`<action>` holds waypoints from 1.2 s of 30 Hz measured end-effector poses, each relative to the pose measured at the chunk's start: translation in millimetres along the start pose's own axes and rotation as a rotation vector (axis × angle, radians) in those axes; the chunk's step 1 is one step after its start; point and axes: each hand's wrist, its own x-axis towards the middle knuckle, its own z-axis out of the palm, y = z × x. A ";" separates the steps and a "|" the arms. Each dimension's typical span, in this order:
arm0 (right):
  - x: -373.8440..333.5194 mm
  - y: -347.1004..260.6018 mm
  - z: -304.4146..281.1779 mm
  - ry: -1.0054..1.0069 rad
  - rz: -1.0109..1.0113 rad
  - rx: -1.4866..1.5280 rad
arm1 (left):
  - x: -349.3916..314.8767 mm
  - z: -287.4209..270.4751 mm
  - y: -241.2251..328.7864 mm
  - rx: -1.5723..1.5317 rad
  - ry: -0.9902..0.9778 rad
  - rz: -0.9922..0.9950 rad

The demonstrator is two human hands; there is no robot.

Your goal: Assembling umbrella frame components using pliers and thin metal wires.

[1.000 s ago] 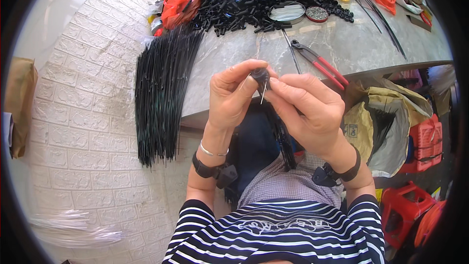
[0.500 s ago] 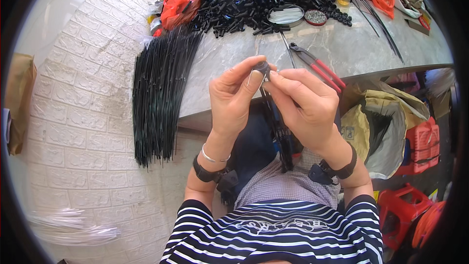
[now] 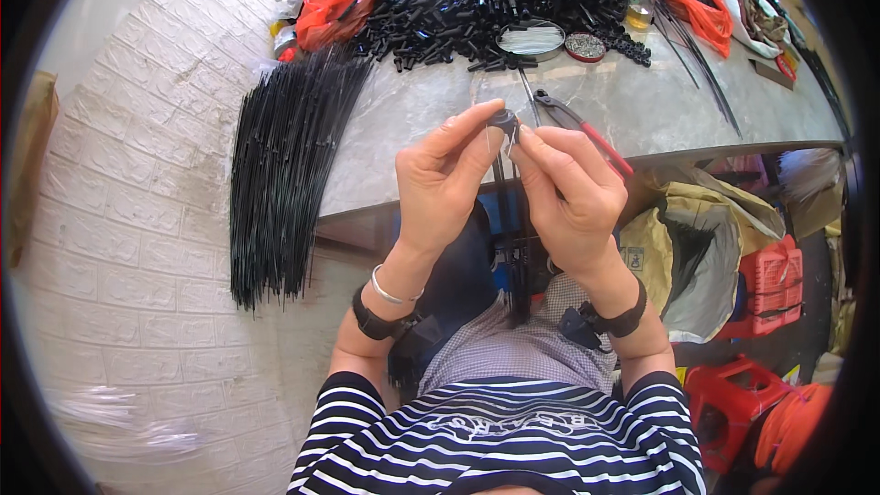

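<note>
Above my lap, my left hand (image 3: 447, 174) pinches a small dark round piece (image 3: 503, 117) between thumb and fingertips. My right hand (image 3: 573, 188) meets it from the other side, its thumb and index finger closed at the piece's lower edge. Thin pale strands show at the fingertips; whether they pass through the piece I cannot tell. Several long thin black rods (image 3: 516, 247) hang below the hands toward my lap, and their join to the piece is hidden by the fingers. Red-handled pliers (image 3: 582, 126) lie on the grey table (image 3: 403, 119) beyond my right hand.
Black tubular parts (image 3: 458, 9) are heaped at the back, with a round tin of white sticks (image 3: 533, 39) and a smaller tin of metal bits (image 3: 585, 47) before them. Long black strands (image 3: 284, 174) overhang the table's left edge. A red stool (image 3: 733, 394) stands lower right.
The view has shifted slightly, so the table's things sit a little differently. My hands stay together at the dark piece, which is tilted differently; more of the pale strands shows.
</note>
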 end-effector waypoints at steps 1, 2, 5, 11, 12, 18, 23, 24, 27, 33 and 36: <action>-0.9 1.4 1.6 0.015 -0.020 -0.026 | -0.1 1.8 -0.3 -0.011 0.025 -0.016; -1.1 2.5 2.5 0.031 -0.039 -0.052 | -0.4 3.6 -0.7 -0.021 0.049 -0.033; -0.1 2.8 6.3 0.032 -0.096 -0.072 | -1.8 5.3 -2.1 -0.098 0.078 -0.026; 1.2 4.0 8.5 0.029 -0.146 -0.164 | -6.9 8.6 7.3 0.128 0.127 0.019; 1.3 4.5 8.4 0.030 -0.147 -0.163 | -7.8 8.2 10.5 0.129 0.128 0.021; -2.5 -3.0 -0.2 -0.023 0.074 0.037 | -5.3 -1.1 16.6 0.202 0.038 0.005; -7.4 -6.8 -9.7 -0.112 0.243 0.334 | 4.0 -7.2 18.0 -0.155 -0.113 -0.073; -9.6 -5.2 -9.6 -0.118 0.241 0.329 | 6.1 -7.5 17.6 -0.162 -0.109 -0.072; -12.4 -3.5 -11.4 -0.095 0.373 0.490 | 9.4 -7.1 14.9 -0.123 -0.220 -0.072; -11.7 -4.0 -17.9 -0.084 0.506 0.633 | 11.1 -3.4 14.1 -0.141 -0.287 -0.095; -10.4 -0.5 -19.5 -0.117 0.517 0.625 | 14.2 -3.3 15.2 -0.116 -0.328 -0.052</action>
